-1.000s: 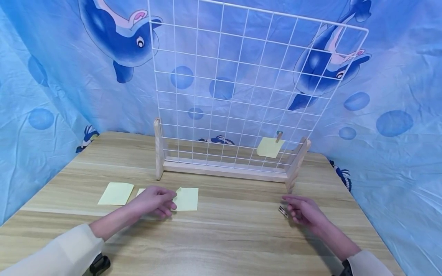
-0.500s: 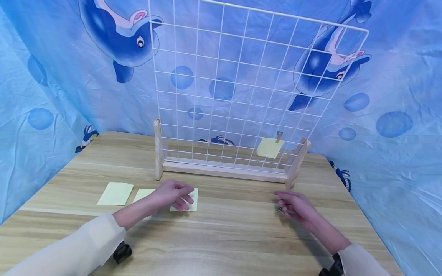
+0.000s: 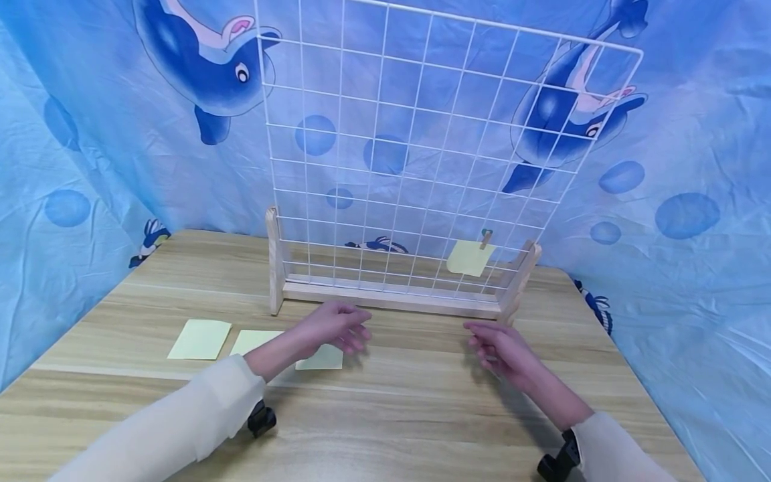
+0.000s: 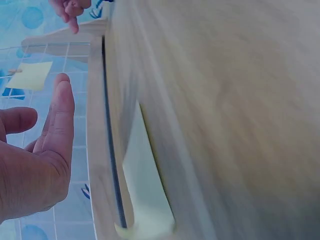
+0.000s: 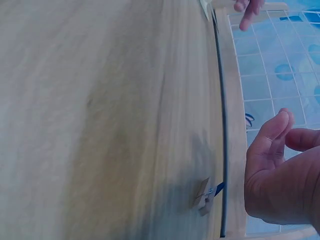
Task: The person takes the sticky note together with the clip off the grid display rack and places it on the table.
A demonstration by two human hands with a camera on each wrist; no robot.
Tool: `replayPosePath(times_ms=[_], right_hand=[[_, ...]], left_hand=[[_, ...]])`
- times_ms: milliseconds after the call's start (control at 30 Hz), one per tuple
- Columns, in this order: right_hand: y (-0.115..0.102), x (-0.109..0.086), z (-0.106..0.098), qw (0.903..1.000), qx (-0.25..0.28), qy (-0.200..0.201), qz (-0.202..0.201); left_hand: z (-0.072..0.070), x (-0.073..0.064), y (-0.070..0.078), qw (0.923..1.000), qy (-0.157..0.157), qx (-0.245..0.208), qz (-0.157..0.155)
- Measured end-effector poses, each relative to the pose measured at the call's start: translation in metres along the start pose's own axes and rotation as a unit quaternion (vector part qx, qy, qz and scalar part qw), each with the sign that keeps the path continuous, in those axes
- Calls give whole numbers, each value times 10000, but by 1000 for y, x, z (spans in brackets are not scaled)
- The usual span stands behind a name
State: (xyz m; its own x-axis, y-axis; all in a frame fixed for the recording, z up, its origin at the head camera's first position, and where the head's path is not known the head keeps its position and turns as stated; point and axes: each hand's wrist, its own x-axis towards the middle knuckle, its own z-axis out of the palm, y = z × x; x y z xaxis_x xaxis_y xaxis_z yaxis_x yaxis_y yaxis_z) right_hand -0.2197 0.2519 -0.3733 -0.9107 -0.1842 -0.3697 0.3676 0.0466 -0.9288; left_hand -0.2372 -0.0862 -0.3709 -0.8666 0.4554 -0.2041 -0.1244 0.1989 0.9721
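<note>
My left hand (image 3: 337, 327), fingers loosely extended, hovers over the table just right of a pale yellow sticky note (image 3: 319, 360) and partly covers it. The left wrist view shows its thumb and fingers apart with nothing between them. On the other side my right hand (image 3: 502, 353) hovers in front of the rack's right foot, fingers loosely bent, holding nothing. Below it a small wooden clothespin (image 5: 202, 196) with a blue bit lies on the table; the hand hides it in the head view. Two more sticky notes, a left one (image 3: 200, 339) and a middle one (image 3: 255, 340), lie farther left.
A white wire grid (image 3: 391, 157) stands in a wooden base (image 3: 391, 299) at the back of the table (image 3: 385, 428). Low on its right, a clothespin (image 3: 485, 239) clips a yellow note (image 3: 470, 258). Blue dolphin-print cloth (image 3: 680, 301) surrounds the table.
My left hand has moved right, across the rightmost note on the table and past it, uncovering the middle note. The right hand has shifted a little left, over the loose clothespin.
</note>
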Motion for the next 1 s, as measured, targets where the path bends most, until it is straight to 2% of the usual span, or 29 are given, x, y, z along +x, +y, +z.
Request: replayPosePath(times_ms=[233,533,733,1000], right_hand=[[-6,3,4,9999,55,-3,-127],[-15,7,6,9997,63,46,-238],[-26,10,5,9996,122,123,-241],[-35,13,2,9986,273,2,-444]], left_hand=[[17,22,10,9993,-27,-343,-169],[39,48,24,9980,-181,-606,-74],[49,62,30,9975,-78,-707,22],[63,78,38,9945,45,-1047,4]])
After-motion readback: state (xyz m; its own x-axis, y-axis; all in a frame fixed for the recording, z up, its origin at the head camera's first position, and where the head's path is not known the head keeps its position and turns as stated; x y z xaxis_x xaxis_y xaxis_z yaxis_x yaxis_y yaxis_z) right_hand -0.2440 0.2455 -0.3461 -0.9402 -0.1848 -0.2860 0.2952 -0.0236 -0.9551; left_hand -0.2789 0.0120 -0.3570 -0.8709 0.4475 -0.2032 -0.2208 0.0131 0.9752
